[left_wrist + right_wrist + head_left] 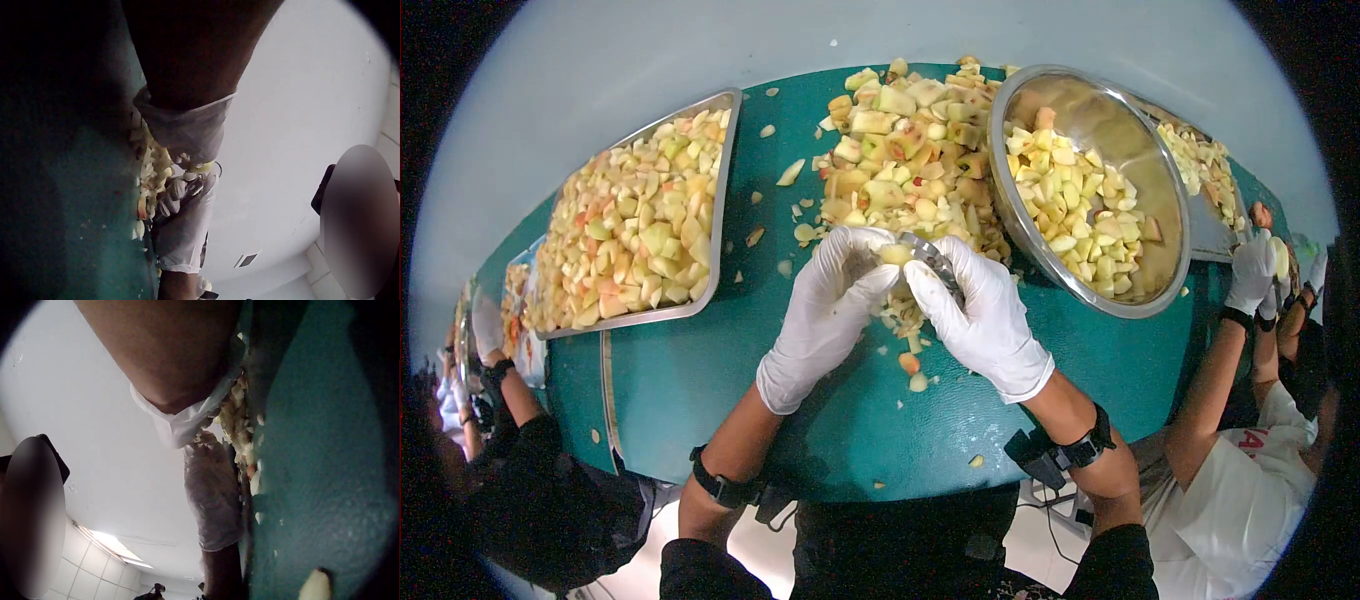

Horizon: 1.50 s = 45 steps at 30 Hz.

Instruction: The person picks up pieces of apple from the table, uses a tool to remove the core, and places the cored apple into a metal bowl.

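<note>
Both hands wear white gloves and meet over the green table, in the middle of the head view. My left hand [828, 305] pinches a pale yellow apple piece [894, 254] between thumb and fingers. In my right hand [985, 315] is a small shiny metal tool [928, 252], its end right at the apple piece; the fingers hide most of it, and I cannot tell its exact kind. A heap of cut apple chunks and trimmings [900, 165] lies just beyond the hands. In the left wrist view, the left glove [187, 131] covers much of the work.
A metal tray [727, 200] full of apple chunks stands at left. To the right, a steel bowl [1135, 130] leans tilted, partly filled with cut pieces. Small scraps lie scattered on the green table [690, 400]. Other people work at both sides, one gloved hand [1250, 275] near the bowl.
</note>
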### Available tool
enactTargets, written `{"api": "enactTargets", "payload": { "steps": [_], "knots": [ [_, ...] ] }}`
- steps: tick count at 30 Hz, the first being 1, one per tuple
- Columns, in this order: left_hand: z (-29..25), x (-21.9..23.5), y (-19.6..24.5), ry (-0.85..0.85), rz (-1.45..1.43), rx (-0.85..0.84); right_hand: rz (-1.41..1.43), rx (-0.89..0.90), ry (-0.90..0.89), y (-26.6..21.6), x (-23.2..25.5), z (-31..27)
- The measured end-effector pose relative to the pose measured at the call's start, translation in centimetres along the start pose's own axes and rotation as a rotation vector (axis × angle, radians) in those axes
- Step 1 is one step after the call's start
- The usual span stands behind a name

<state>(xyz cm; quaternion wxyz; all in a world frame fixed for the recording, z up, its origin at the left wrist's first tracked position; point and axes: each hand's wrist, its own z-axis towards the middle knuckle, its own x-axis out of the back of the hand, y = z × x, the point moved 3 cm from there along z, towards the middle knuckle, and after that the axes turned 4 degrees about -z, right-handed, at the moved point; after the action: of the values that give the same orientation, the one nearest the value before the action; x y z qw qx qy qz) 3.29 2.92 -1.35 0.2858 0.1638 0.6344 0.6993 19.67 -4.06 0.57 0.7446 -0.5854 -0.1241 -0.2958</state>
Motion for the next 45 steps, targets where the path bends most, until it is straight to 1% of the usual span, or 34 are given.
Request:
{"api": "enactTargets", "payload": {
  "steps": [3,6,9,12,15,18,21,24,27,33,36,39,42,45],
  "knots": [
    [0.0,-0.1,0.2,0.009,-0.055,-0.006,0.009,0.02,0.021,0.1,-0.2,0.0],
    [0.0,0.0,0.0,-0.026,-0.07,-0.013,0.012,0.025,0.031,0.5,-0.4,-0.1],
    [0.0,0.0,0.3,-0.031,-0.011,-0.032,-0.01,0.013,0.009,0.4,-0.1,0.0],
    [-0.1,0.1,-0.2,-0.024,-0.099,-0.031,0.009,0.009,0.02,0.2,0.0,0.0],
    [-0.1,0.1,0.0,-0.027,-0.085,-0.032,0.015,-0.033,0.005,0.6,-0.2,0.0],
    [-0.1,0.3,0.0,0.015,-0.084,0.021,0.023,-0.02,0.023,0.1,-0.1,0.0],
    [0.0,0.3,0.2,0.007,-0.05,0.023,0.002,0.005,0.037,0.3,-0.1,0.0],
    [-0.1,0.5,-0.2,0.026,-0.048,0.025,0.023,-0.002,0.018,0.0,0.0,0.1],
    [0.0,0.1,0.2,0.009,-0.11,0.033,0.028,-0.027,-0.002,-0.2,0.2,0.1],
    [-0.2,0.3,-0.3,0.037,-0.091,0.061,0.018,-0.021,0.015,-0.4,0.4,0.0],
    [-0.4,0.4,-0.1,0.034,-0.045,0.085,-0.053,-0.073,-0.032,-0.3,0.5,-0.2],
    [-0.2,0.1,-0.3,0.019,-0.081,0.038,-0.11,0.008,0.023,-0.4,0.4,-0.4],
    [-0.2,0.0,-0.3,0.026,-0.107,0.073,-0.089,-0.019,0.013,-0.6,0.4,-0.2],
    [-0.2,-0.3,-0.4,0.024,-0.217,0.147,-0.052,0.05,-0.002,-0.5,0.2,-0.3]
  ]
}}
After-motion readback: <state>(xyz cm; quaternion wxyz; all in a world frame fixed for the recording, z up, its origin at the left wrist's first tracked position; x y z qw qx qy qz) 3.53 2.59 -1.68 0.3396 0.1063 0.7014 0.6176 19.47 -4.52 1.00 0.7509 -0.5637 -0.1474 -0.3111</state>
